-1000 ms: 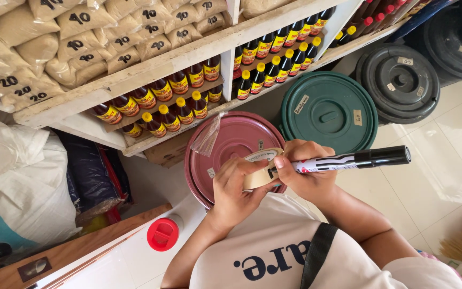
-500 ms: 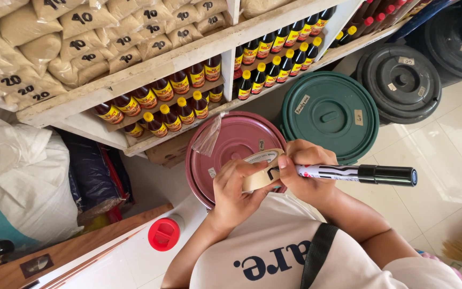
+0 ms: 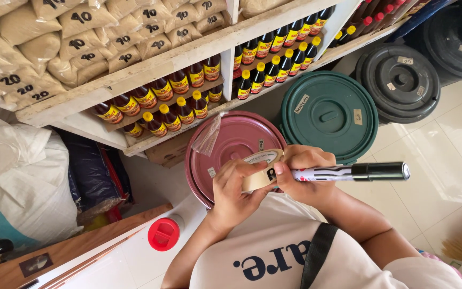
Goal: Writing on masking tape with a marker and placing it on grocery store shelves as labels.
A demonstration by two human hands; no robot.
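My left hand grips a roll of beige masking tape in front of my chest. My right hand holds a black-capped marker like a pen, its tip on the tape's outer face, where a dark mark shows. The marker's cap end points right. Both hands hover over a maroon bin lid, and a small clear plastic bag lies on that lid's far left side.
A green lidded bin and two black lidded bins stand to the right on the tiled floor. Wooden shelves hold sauce bottles and bagged grain. White sacks sit left; a red cap is near my left elbow.
The marker has tilted slightly and its cap end dropped lower to the right as the tip moved on the tape. The left hand keeps the roll in place.
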